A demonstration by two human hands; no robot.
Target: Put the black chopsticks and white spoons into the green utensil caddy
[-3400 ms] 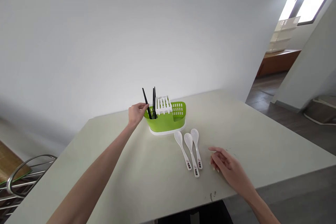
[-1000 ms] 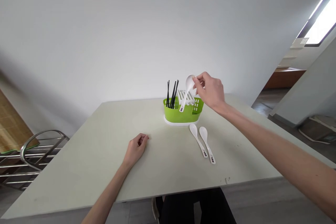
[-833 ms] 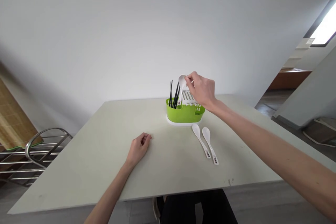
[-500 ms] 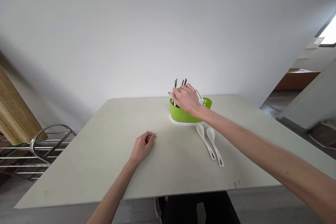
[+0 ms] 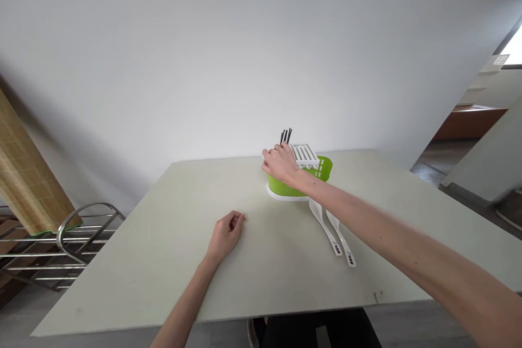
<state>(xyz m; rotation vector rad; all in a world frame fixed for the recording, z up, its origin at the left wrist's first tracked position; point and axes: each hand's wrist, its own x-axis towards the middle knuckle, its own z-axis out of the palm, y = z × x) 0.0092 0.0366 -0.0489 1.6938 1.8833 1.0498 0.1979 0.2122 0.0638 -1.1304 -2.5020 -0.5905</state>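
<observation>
My right hand [image 5: 280,163] is over the left end of a green utensil holder [image 5: 285,187] with a white base. Its fingers are closed around what looks like a white spoon [image 5: 263,158], of which only a small edge shows by the fingertips. Several black chopsticks [image 5: 286,136] stick up behind that hand. A white slotted rack [image 5: 305,156] sits on top of the holder. Two white spoons [image 5: 326,231] lie side by side in front of it, partly under my right forearm. My left hand [image 5: 228,232] rests on the table, fingers loosely curled, nothing visible in them.
The pale table [image 5: 163,261] has its back edge near a white wall [image 5: 204,65]. Left of it stand a metal rack [image 5: 87,234] and a rolled bamboo mat [image 5: 30,168]. A doorway-like opening shows at the far right.
My right hand has moved slightly left and lower over the holder, uncovering more of the white rack. The chopsticks now show in one cluster. The view has shifted a little; my left hand stays put.
</observation>
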